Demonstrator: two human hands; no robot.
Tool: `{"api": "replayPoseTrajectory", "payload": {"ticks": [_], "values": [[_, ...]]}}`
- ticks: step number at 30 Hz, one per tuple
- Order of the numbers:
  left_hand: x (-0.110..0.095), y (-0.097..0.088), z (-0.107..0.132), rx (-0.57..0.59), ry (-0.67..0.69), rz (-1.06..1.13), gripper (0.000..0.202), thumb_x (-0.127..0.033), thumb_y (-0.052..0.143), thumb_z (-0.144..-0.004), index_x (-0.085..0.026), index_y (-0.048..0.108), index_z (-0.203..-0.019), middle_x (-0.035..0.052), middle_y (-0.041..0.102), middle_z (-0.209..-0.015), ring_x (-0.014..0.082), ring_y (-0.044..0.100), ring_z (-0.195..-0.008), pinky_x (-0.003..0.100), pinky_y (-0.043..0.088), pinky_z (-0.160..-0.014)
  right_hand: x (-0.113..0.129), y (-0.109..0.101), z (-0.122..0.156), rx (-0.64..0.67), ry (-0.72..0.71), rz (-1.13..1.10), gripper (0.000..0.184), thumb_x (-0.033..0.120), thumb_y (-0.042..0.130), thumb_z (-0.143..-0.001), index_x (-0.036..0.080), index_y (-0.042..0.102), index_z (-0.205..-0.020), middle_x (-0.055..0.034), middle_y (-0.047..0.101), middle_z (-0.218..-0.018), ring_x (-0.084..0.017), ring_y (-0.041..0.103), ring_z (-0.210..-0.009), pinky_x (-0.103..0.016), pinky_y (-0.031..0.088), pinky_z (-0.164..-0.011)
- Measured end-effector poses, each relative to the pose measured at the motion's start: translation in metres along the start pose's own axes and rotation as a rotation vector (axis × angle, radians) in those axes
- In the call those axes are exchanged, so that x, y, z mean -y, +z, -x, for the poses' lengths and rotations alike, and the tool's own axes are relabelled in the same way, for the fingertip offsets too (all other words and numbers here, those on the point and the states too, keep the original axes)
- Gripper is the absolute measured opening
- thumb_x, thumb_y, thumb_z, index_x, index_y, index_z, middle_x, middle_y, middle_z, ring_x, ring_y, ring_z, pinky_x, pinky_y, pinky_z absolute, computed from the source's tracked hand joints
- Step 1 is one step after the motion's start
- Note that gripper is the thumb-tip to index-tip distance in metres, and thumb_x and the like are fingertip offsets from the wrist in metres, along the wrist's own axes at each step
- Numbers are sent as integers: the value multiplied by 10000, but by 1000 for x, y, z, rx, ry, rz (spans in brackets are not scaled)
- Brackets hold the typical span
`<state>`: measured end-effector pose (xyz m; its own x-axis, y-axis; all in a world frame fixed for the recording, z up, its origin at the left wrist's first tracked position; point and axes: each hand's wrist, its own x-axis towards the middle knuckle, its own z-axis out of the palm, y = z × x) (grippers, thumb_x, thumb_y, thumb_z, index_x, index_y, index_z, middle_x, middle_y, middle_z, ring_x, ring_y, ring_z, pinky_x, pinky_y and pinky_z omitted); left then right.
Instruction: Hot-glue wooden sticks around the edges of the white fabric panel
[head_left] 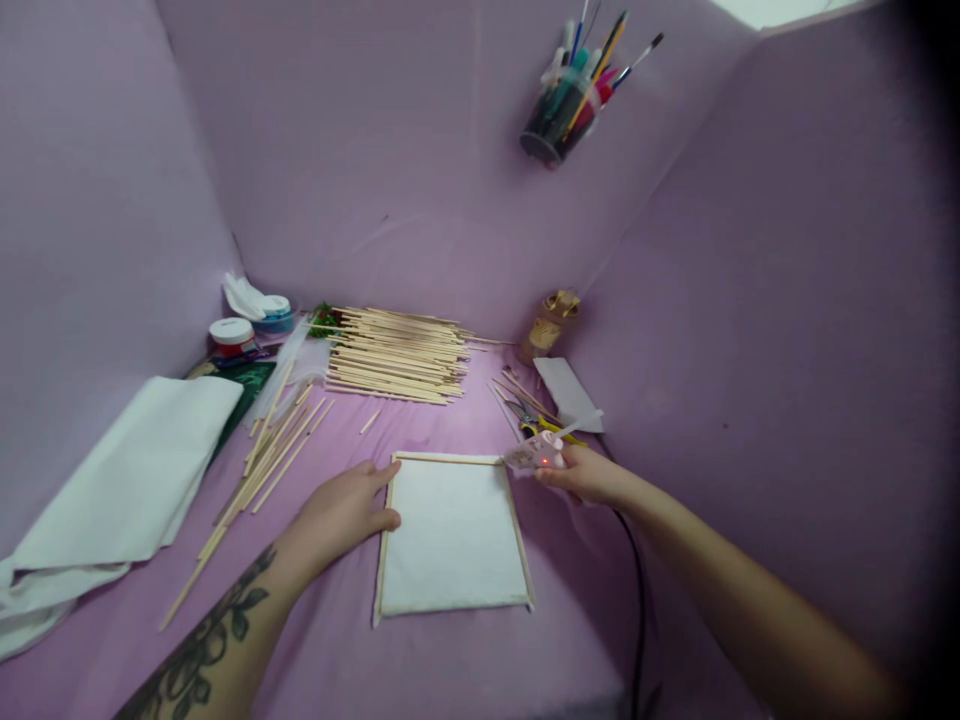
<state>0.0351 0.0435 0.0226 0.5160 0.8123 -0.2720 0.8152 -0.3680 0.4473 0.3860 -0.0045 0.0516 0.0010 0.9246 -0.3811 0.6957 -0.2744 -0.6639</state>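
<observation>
A white sheet [457,535] edged with thin wooden sticks lies flat on the purple cloth in front of me. My left hand [349,510] rests at its upper left side, index finger on the corner and thumb apart on the left edge. A pale hot glue gun [541,452] with a small red light is gripped in my right hand [589,475]. Its nozzle points left at the upper right corner, by the end of the top stick [450,461]. A glue stick protrudes from its back. The lower fingers of both hands are partly hidden.
Many wooden sticks [397,355] lie stacked at the back; loose ones [274,450] lie left, near folded white cloth [135,470]. Yellow-handled pliers [551,428], a white piece [568,393] and a brown jar [551,328] are right. The black cord [637,600] trails down. A brush cup [562,115] hangs above.
</observation>
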Motion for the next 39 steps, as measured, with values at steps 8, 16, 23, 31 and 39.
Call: {"api": "replayPoseTrajectory", "payload": {"ticks": [8, 16, 23, 31, 39], "values": [[1, 1, -1, -10, 0, 1, 699, -396, 583, -722, -254, 435, -1389, 69, 620, -1081, 239, 589, -983, 290, 419, -795, 5, -4, 3, -59, -8, 111, 255, 355, 710, -661, 172, 657, -830, 15, 588, -586, -119, 500, -505, -201, 339, -445], [1, 1, -1, -1, -3, 1, 705, -389, 595, -720, -238, 437, -1390, 73, 622, -1108, 238, 583, -1012, 289, 415, -837, -37, -25, 31, -194, 155, -66, 369, 523, 626, -723, 160, 590, -772, 17, 544, -504, -106, 469, -402, -209, 327, -385], [-1, 0, -1, -13, 6, 7, 682, -366, 575, -726, -218, 450, -1380, 84, 625, -1136, 236, 585, -1018, 297, 415, -863, -79, 20, 50, -384, 343, -482, 390, 569, 589, -719, 194, 521, -802, 24, 561, -545, -113, 518, -397, -207, 372, -367], [-4, -1, 3, -60, 7, 72, 779, -331, 592, -707, -246, 326, -1435, 62, 596, -1240, 231, 588, -1026, 298, 427, -851, -43, 68, 24, -580, 231, -625, 371, 530, 594, -747, 173, 542, -834, 5, 586, -589, -113, 526, -413, -209, 390, -364], [-3, -2, -1, -13, 30, 41, 572, -356, 582, -713, -260, 506, -1271, 42, 638, -979, 222, 594, -874, 292, 421, -734, -46, 69, 22, -534, 285, -617, 368, 526, 603, -747, 171, 550, -830, 8, 589, -582, -111, 518, -406, -210, 386, -360]]}}
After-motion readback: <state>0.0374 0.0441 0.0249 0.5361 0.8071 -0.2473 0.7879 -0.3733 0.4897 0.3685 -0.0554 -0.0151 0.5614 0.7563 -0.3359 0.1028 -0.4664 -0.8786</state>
